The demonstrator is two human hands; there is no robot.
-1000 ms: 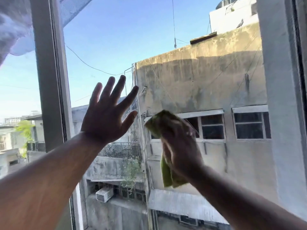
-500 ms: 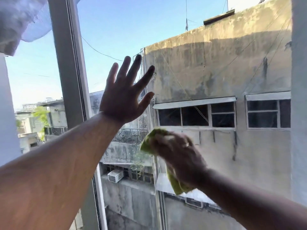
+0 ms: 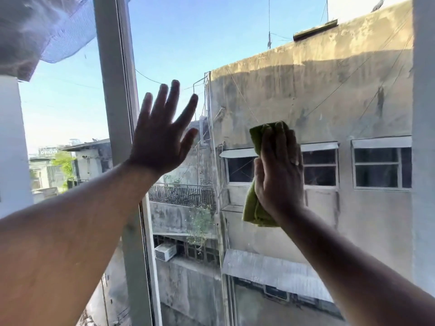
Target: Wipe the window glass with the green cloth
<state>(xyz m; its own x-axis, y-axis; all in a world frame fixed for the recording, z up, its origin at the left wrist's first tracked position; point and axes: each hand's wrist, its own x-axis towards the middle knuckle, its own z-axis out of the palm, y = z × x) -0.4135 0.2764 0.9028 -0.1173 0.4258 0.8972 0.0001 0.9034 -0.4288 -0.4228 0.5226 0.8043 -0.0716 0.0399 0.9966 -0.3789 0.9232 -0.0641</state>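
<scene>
Beyond the window glass (image 3: 270, 74) lie blue sky and a weathered concrete building (image 3: 329, 102) with barred windows; a grey vertical window frame (image 3: 113, 90) bounds the pane on its left side. Just right of that frame the left hand (image 3: 160, 140) is spread flat, fingers apart, apparently braced against the glass and holding nothing. Further right of the frame, near the middle of the pane, the right hand (image 3: 279, 170) presses the green cloth (image 3: 254, 208) to the glass, fingers together over it; one edge of the cloth shows above the fingertips and a bunched tail hangs below the wrist. The step in hand looks like mid-stroke wiping. To do it well, I would keep the palm flat so the cloth bears evenly, work in overlapping passes from the top of the pane downward, and carry each pass right up to the frame. The loose tail may drag and leave streaks, so folding it under the palm would help.
</scene>
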